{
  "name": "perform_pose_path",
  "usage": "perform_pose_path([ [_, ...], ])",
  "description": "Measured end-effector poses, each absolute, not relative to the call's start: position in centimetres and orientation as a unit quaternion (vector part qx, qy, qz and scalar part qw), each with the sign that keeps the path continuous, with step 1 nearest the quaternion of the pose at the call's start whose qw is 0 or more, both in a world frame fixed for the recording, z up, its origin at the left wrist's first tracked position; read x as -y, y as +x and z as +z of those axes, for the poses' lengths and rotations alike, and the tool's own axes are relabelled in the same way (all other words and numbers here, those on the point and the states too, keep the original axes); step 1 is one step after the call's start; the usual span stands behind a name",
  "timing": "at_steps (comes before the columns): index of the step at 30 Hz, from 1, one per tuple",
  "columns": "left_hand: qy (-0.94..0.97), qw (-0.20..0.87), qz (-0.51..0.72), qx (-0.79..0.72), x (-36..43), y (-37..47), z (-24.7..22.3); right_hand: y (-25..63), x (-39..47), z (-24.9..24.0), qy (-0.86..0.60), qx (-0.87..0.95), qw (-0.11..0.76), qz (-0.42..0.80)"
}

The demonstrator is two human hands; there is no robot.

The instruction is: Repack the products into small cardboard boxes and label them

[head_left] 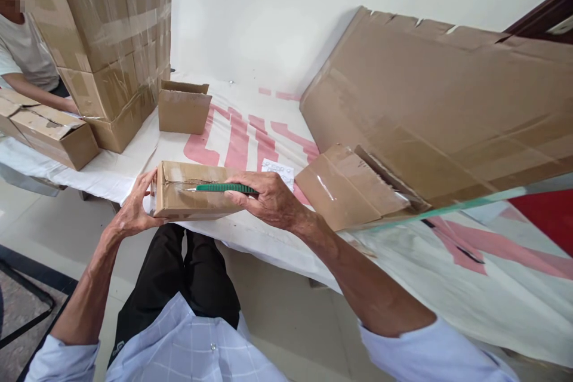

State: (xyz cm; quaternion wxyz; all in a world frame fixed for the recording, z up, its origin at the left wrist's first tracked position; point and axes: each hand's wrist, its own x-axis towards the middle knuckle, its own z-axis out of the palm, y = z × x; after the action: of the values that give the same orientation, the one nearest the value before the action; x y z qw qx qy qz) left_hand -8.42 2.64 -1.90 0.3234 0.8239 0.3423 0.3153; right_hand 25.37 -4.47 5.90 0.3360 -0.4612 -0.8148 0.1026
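1 brown box is just left of the frame's middle, its inside hidden. The left hand, curved part-way open, holds its end. The right hand is closed around 1 green cutter, tip at the box's top.

Cartons stand to your left and cardboard to your right, with a white wall on the far side.
At left you have a tall stack of taped cartons, low cartons in front on the near side, and a co-worker partly hidden behind; right of the stack, a small open box stands on your white cloth with pinkish-red markings. Farther right you see a marked paper slip, a tilted box and a large cardboard panel.
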Motion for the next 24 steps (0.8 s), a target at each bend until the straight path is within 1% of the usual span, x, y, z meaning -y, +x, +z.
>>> perform_pose_path([
  [6,0.837,0.3,0.315,-0.332,-2.4,-8.2,-1.4,24.4,3.7,7.0,-0.459,0.822,0.323,0.099],
  [10,0.841,0.295,0.314,-0.328,-2.4,-8.2,-1.2,23.9,2.7,7.7,-0.453,0.839,0.292,0.073],
  [15,0.842,0.294,0.311,-0.329,-2.6,-8.3,-1.4,23.5,1.9,9.4,-0.459,0.868,0.187,0.022],
  [21,0.831,0.297,0.323,-0.341,-3.3,-9.4,-2.0,25.6,0.6,9.5,-0.53,0.846,-0.003,-0.061],
  [22,0.828,0.303,0.325,-0.343,-3.5,-9.7,-2.2,26.6,0.5,9.3,-0.542,0.838,-0.014,-0.058],
  [24,0.82,0.316,0.328,-0.346,-3.9,-10.2,-2.7,29.2,0.9,8.8,-0.553,0.832,0.006,-0.043],
])
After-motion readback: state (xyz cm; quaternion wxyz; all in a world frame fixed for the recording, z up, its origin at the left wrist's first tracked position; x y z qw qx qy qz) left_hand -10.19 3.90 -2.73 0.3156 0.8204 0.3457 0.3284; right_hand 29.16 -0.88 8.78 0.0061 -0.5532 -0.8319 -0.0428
